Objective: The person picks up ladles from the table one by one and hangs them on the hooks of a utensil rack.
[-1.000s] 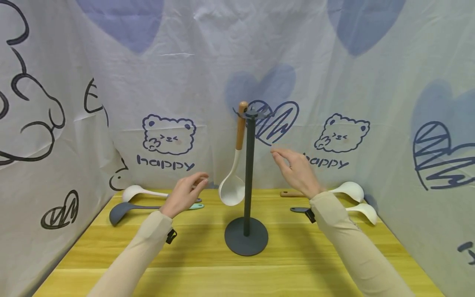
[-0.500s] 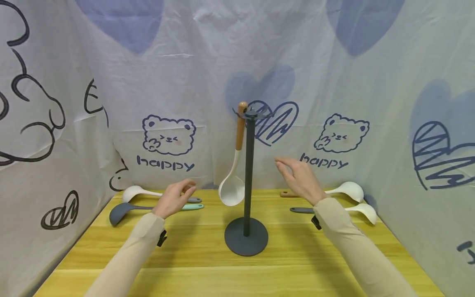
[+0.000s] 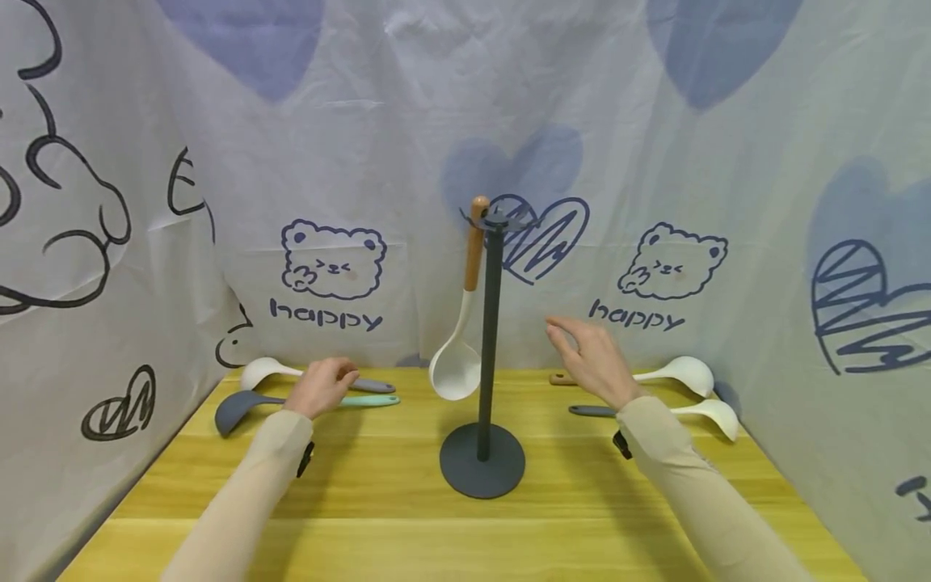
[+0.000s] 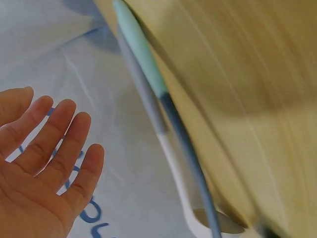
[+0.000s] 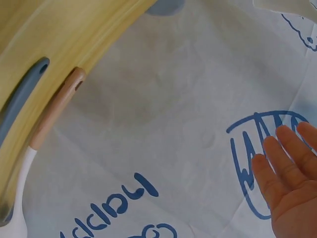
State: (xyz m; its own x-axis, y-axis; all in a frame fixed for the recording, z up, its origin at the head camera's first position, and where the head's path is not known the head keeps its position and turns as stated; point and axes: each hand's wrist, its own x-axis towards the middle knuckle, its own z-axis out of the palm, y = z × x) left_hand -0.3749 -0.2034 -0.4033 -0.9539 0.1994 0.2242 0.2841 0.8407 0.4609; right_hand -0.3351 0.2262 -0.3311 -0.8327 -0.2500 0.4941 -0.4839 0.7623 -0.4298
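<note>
My left hand [image 3: 320, 386] hovers above the two ladles at the left of the table, fingers relaxed and holding nothing. Beneath it lie a dark ladle with a mint handle [image 3: 372, 400] and, behind that, a white ladle with a grey handle [image 3: 377, 387]. In the left wrist view the mint handle [image 4: 141, 52] is apart from the fingers. My right hand [image 3: 596, 360] is raised over the right-side ladles, holding nothing. Between the hands, a white ladle with a wooden handle [image 3: 473, 259] hangs from the dark rack [image 3: 491, 323], its bowl left of the pole.
On the right lie a white ladle with a brown handle [image 3: 687, 373] and a cream ladle with a dark handle [image 3: 716, 414]. The rack's round base [image 3: 482, 481] stands mid-table. Printed cloth [image 3: 407, 145] encloses the wooden table [image 3: 407, 537] at the back and sides.
My left hand has moved left and down, away from the rack and over the left ladles. The right hand has sunk slightly and drawn right. The hanging ladle stays in place.
</note>
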